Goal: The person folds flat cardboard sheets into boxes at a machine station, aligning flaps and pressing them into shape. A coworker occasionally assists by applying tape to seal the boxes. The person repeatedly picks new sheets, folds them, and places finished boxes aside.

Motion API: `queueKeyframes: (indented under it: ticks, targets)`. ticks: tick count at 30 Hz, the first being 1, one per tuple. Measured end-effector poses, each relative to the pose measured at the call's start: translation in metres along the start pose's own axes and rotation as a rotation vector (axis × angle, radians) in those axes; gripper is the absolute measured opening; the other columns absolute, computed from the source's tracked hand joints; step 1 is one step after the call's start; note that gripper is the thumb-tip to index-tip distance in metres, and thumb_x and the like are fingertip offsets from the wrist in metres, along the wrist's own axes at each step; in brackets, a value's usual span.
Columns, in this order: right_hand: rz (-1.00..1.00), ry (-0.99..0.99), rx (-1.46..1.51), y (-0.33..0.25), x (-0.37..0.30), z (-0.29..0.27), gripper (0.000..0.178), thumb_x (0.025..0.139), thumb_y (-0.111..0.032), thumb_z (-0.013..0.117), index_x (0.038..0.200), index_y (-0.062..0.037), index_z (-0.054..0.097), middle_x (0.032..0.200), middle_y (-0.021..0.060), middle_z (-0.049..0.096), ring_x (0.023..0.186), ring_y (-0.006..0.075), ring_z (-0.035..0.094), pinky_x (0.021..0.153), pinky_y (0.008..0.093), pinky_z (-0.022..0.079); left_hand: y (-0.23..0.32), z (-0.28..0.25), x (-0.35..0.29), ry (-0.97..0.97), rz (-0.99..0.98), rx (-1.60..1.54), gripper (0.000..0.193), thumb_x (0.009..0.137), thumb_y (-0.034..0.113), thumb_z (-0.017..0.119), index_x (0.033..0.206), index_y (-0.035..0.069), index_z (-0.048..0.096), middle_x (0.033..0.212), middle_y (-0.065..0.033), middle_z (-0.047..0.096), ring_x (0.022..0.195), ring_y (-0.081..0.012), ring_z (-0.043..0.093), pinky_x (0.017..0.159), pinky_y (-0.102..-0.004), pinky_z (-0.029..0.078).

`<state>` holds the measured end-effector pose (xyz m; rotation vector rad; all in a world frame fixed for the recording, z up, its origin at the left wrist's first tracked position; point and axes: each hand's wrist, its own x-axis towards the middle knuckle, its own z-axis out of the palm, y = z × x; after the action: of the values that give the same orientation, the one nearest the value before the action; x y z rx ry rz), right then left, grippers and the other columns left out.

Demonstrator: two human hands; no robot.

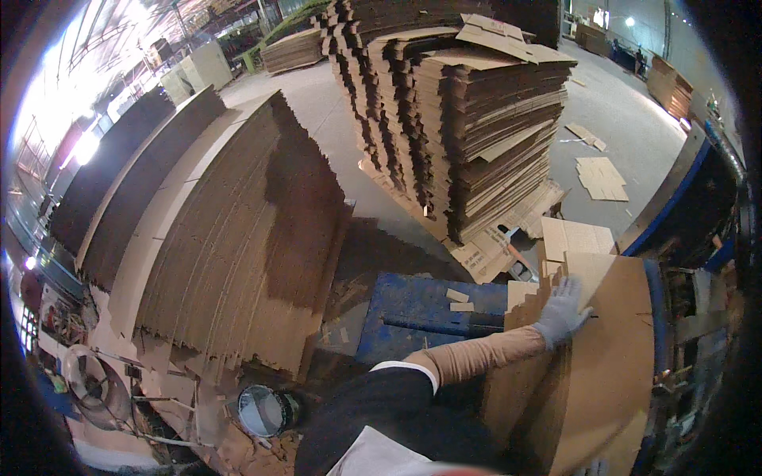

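Observation:
My left hand (562, 311), in a pale grey glove, reaches across to the right and rests on a stack of brown cardboard sheets (609, 317). Its fingers are stretched out along the stepped left edges of the sheets, and the thumb points right over the top sheet. At the bottom edge of the picture, grey fingertips of my right hand (594, 468) show beside the near end of the same stack. The rest of that hand is out of view, so its grip is hidden.
A blue platform (397, 309) with cardboard scraps lies left of the stack. Tall cardboard stacks stand at the left (238, 230) and far middle (500, 119). A bucket (266, 411) and a round fan (94, 385) are low left; blue machinery (675, 190) is at right.

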<state>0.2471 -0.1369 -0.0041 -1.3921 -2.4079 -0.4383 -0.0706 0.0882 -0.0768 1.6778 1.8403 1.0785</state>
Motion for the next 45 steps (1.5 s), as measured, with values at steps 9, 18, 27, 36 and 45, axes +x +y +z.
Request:
queueKeyframes:
  ticks: [9,18,27,36,45]
  targets:
    - [0.111,0.016,-0.003,-0.006,0.082,0.034,0.033,0.089,-0.027,0.06,0.112,-0.0037,0.058,0.113,0.0194,0.06,0.106,0.0408,0.056,0.094,0.0524,0.046,-0.026,0.018,0.033,0.268,0.145,-0.046,0.084,0.088,0.039,0.056,0.144,-0.01,0.017,0.151,-0.0314,0.016,0.14,-0.049,0.011,0.115,-0.053,0.011]
    - [0.146,0.066,0.028,-0.005,0.185,0.087,0.037,0.089,-0.03,0.06,0.115,-0.0045,0.058,0.116,0.0197,0.059,0.109,0.041,0.055,0.095,0.0521,0.045,-0.025,0.001,0.031,0.134,0.311,-0.041,0.085,0.085,0.036,0.057,0.146,-0.007,0.016,0.151,-0.0318,0.01,0.138,-0.0548,0.006,0.113,-0.0584,0.012]
    - [0.193,0.115,0.04,0.001,0.197,0.101,0.04,0.089,-0.034,0.06,0.118,-0.0054,0.057,0.12,0.02,0.057,0.112,0.0412,0.053,0.096,0.0517,0.044,-0.024,0.01,0.031,0.218,0.38,0.028,0.075,0.085,0.031,0.056,0.143,-0.006,0.026,0.152,-0.031,0.007,0.137,-0.0577,0.004,0.112,-0.0614,0.011]
    - [0.301,0.277,-0.059,0.004,0.117,0.074,0.044,0.09,-0.037,0.06,0.121,-0.0062,0.056,0.124,0.0203,0.056,0.115,0.0414,0.051,0.098,0.0513,0.043,-0.03,0.015,0.03,0.214,0.296,0.1,0.082,0.085,0.036,0.056,0.142,-0.011,0.02,0.151,-0.0341,0.008,0.138,-0.0546,0.007,0.114,-0.0575,0.009]
    - [0.786,0.399,-0.478,0.025,-0.107,-0.018,0.048,0.09,-0.04,0.06,0.125,-0.007,0.055,0.127,0.0205,0.054,0.118,0.0417,0.05,0.099,0.051,0.042,0.017,0.005,-0.002,0.035,0.081,0.214,0.054,0.084,0.038,0.058,0.112,-0.008,0.052,0.111,-0.0276,0.054,0.108,-0.0424,0.05,0.1,-0.0501,0.036]
